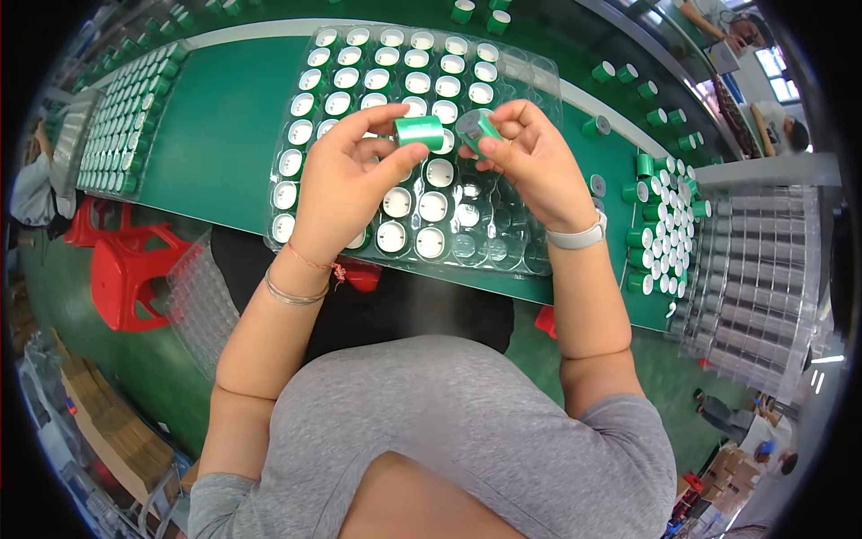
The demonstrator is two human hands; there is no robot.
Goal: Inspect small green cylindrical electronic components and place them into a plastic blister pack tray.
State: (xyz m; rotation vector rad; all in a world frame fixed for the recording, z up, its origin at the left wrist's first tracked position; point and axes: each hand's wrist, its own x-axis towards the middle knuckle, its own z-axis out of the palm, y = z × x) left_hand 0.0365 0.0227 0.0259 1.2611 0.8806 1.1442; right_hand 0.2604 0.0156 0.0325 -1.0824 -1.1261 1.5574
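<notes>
My left hand [355, 171] pinches a green cylinder [419, 132] between thumb and fingers, its shiny side facing up. In my right hand [532, 160] is a second green cylinder [476, 133], tilted so that its grey end shows. The two cylinders are apart, with a small gap between them. Both hands are above a clear plastic tray [530, 76] with round pockets. Rows of green cylinders with white tops [391, 235] fill the tray's left and middle pockets; several pockets at its right hold none.
The tray rests on a long green table [224, 117]. A cluster of green and white cylinders [660, 225] stands at the right, beside stacked clear trays [754, 278]. Another filled tray [126, 126] lies far left. Red stools [126, 278] stand on the floor at left. Other people work nearby.
</notes>
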